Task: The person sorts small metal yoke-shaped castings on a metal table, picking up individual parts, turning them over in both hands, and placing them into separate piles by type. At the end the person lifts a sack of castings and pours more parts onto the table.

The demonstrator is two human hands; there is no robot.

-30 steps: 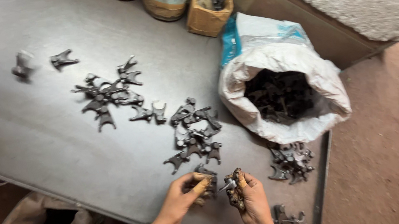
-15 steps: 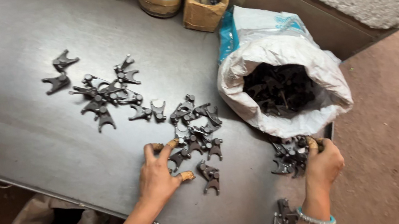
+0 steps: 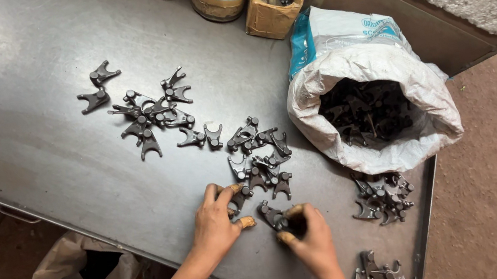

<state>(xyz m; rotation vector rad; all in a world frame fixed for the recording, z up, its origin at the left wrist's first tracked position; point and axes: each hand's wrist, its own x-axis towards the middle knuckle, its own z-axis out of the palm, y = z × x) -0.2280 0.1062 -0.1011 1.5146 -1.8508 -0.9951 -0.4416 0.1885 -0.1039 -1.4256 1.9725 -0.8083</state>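
Gripping a dark forked part [image 3: 272, 215], right hand [image 3: 309, 240]; left hand [image 3: 214, 222] spread over the pile [image 3: 259, 161]; white sack [image 3: 372, 108] beside

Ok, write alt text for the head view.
A person's left hand and right hand pick at dark forked metal parts scattered on a grey metal table, beside an open white sack of more.

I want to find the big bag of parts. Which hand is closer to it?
Right. The right hand sits just below-left of the white sack; the left hand lies farther left, by the loose fork-shaped parts.
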